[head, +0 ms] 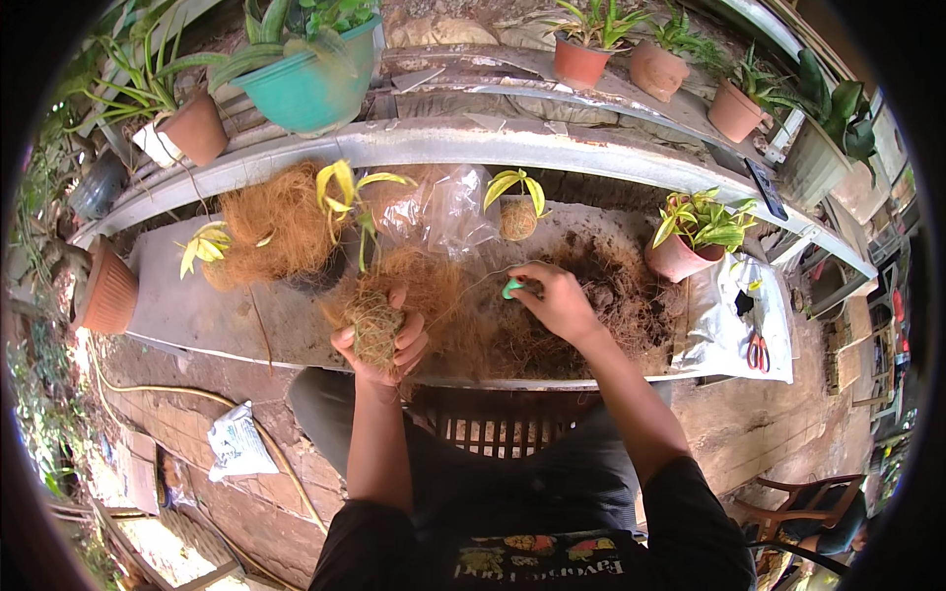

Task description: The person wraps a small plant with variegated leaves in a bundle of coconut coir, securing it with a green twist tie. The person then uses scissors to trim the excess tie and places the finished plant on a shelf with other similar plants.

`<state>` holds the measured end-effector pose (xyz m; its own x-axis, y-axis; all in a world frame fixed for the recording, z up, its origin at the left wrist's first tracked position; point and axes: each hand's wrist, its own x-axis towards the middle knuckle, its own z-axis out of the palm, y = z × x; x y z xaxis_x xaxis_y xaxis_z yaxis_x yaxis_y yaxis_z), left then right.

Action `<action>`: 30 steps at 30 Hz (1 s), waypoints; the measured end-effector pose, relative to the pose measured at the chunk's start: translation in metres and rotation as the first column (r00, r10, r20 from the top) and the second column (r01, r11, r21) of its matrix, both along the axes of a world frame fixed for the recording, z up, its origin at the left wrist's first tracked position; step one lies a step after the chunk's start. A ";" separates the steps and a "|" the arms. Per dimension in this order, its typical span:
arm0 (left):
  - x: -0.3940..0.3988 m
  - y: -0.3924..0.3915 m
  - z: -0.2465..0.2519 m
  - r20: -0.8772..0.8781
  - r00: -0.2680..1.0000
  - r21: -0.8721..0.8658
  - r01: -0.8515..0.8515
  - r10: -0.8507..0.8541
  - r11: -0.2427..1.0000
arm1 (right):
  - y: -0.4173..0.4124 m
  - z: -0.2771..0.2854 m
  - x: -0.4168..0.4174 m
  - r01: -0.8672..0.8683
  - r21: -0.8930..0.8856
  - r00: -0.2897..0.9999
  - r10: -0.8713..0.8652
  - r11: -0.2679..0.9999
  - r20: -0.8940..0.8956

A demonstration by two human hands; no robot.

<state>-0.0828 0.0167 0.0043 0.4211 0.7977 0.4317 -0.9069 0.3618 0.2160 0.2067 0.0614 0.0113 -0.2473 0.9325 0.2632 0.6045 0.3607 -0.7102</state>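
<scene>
My left hand is closed around a fibre-covered root ball bound with thread, with a yellow-green leafy stem rising from its top. To the right, my right hand pinches a small green spool between thumb and fingers. A thin thread runs from the spool towards the ball. Beneath and between the hands lies loose brown coconut fibre. A finished-looking wrapped ball with yellow leaves stands behind, and another leafy ball sits at the left.
A heap of coconut fibre and a clear plastic bag lie at the back. Dark soil with roots covers the right middle. Beyond it are a potted plant and red-handled scissors on a white plastic bag. A metal rail edges the back.
</scene>
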 end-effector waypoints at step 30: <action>0.016 -0.030 0.035 -0.210 0.898 0.046 -0.386 0.387 0.921 | -0.011 -0.024 -0.012 0.031 0.021 0.941 -0.037 0.999 0.336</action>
<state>-0.0668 -0.0134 0.0397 0.1609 0.9149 0.3701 -0.9085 -0.0093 0.4178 0.1949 0.0505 -0.0128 -0.2919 0.9386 0.1842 0.8191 0.3447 -0.4586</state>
